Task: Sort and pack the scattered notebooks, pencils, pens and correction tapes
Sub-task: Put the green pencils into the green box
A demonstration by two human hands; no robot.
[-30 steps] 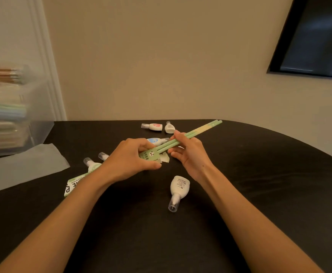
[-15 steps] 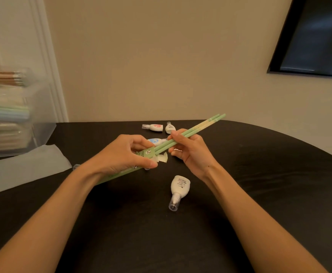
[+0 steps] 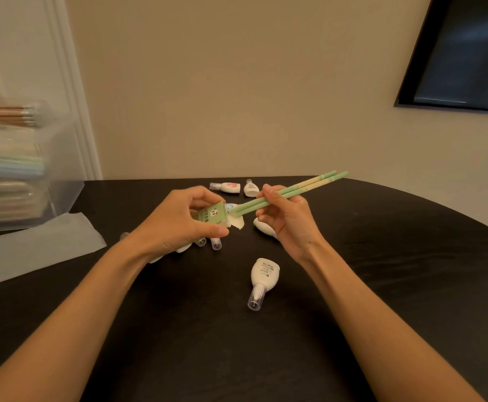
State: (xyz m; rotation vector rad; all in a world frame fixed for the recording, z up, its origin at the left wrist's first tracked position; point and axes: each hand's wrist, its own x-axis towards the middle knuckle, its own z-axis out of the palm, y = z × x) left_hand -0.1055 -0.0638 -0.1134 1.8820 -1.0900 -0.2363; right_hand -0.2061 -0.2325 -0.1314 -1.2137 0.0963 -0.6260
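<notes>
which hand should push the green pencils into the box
Right, probably: the right hand pinches both green pencils, their ends at the open mouth of the green pencil box, which the left hand grips.

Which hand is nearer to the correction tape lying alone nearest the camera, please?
Right. The right hand, holding two green pencils, is just beyond the correction tape; the left hand, gripping the pencil box, sits farther off to its left.

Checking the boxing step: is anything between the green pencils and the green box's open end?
Nothing visible. The right hand holds the pencils with ends at the mouth of the box in the left hand; its flap hangs below.
</notes>
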